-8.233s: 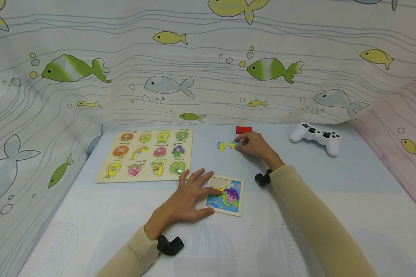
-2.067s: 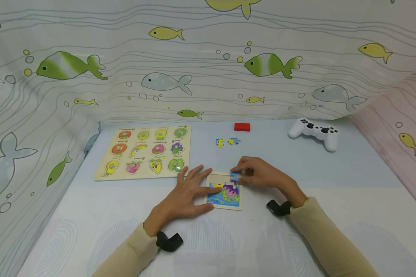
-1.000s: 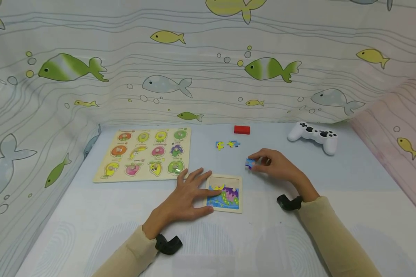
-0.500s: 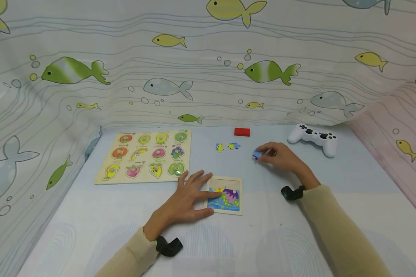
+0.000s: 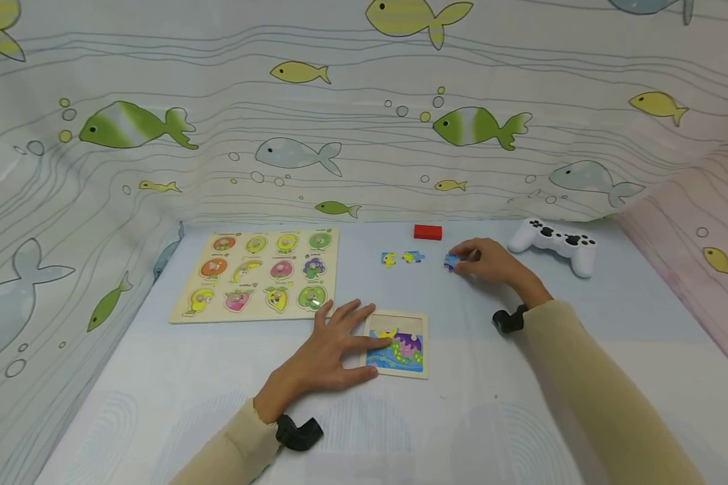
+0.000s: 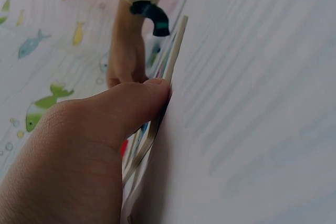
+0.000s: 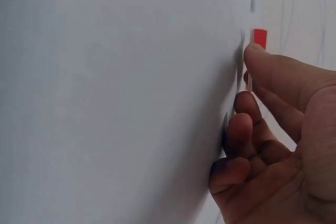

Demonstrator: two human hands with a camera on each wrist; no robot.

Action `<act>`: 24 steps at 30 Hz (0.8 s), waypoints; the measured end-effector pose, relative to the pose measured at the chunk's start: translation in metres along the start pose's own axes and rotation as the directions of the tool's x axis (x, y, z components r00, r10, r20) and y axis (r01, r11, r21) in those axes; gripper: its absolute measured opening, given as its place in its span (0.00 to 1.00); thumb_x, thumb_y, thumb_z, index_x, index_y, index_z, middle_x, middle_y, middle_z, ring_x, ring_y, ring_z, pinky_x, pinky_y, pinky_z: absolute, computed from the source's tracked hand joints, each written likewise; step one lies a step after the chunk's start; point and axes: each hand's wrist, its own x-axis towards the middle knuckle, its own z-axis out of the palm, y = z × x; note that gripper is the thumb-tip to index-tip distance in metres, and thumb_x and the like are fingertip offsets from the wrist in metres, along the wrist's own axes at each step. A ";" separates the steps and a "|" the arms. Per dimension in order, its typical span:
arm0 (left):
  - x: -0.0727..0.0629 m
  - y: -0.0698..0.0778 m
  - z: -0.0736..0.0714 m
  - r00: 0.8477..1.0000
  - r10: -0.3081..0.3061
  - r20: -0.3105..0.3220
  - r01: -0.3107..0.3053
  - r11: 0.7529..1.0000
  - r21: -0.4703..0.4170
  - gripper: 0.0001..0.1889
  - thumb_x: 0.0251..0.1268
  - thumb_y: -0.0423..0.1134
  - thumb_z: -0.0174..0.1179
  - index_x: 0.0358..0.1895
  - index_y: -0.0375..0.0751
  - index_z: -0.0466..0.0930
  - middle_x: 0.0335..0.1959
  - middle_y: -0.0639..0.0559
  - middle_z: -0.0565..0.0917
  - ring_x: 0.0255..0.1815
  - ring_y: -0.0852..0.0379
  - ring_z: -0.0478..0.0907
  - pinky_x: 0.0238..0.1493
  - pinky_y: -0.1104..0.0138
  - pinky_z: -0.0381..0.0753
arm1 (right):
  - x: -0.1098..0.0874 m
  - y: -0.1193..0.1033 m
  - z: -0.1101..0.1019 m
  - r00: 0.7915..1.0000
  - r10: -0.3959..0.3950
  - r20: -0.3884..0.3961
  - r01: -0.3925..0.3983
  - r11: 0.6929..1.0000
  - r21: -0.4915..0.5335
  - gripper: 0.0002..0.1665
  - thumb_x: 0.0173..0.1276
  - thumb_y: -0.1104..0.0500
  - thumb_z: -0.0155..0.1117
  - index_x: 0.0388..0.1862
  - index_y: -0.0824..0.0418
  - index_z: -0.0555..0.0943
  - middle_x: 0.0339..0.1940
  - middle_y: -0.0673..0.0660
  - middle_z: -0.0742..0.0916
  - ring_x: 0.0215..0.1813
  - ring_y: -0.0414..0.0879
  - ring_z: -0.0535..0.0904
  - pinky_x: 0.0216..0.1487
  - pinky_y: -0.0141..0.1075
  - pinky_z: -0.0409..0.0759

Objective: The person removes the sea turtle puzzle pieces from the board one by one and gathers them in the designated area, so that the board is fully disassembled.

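In the head view my left hand (image 5: 324,353) rests with spread, fairly straight fingers at the left side of a small framed jigsaw puzzle (image 5: 409,350). Its index finger lies over the picture and its thumb touches the lower frame. The puzzle's upper strip shows bare wood. My right hand (image 5: 485,261) pinches a blue jigsaw piece (image 5: 451,261) between thumb and index finger, at the table surface. Left of it lie two loose jigsaw pieces, one blue and yellow (image 5: 389,259), the other yellow with blue tabs (image 5: 412,256). In the right wrist view the pinched piece appears edge-on.
A wooden fruit peg board (image 5: 263,273) lies to the left, its near right corner close to the left fingertips. A red block (image 5: 427,232) sits behind the loose pieces. Beyond the right hand is a white game controller (image 5: 555,244). A fish-patterned cloth rises behind the table.
My right hand took the blue piece away from the puzzle's upper right corner, then carried it right and back to beside the loose pieces, turning it. The left hand stayed in place.
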 end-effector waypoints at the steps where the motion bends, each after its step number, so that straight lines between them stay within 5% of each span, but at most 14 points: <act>1: 0.000 0.000 0.000 1.000 0.002 -0.001 -0.002 1.000 -0.003 0.26 0.64 0.64 0.59 0.66 0.73 0.78 0.80 0.47 0.63 0.83 0.39 0.54 0.75 0.31 0.40 | 0.002 0.000 0.000 1.000 0.001 0.002 -0.001 1.000 -0.011 0.22 0.71 0.55 0.67 0.62 0.60 0.83 0.53 0.62 0.85 0.51 0.55 0.76 0.49 0.39 0.75; 24: 0.001 0.001 -0.001 1.000 -0.004 0.011 0.004 1.000 0.013 0.26 0.64 0.65 0.58 0.66 0.73 0.78 0.81 0.47 0.63 0.83 0.40 0.54 0.75 0.32 0.40 | 0.026 -0.005 0.000 0.999 -0.008 0.051 0.010 0.999 -0.031 0.23 0.71 0.58 0.66 0.65 0.55 0.82 0.50 0.64 0.84 0.49 0.55 0.74 0.45 0.39 0.71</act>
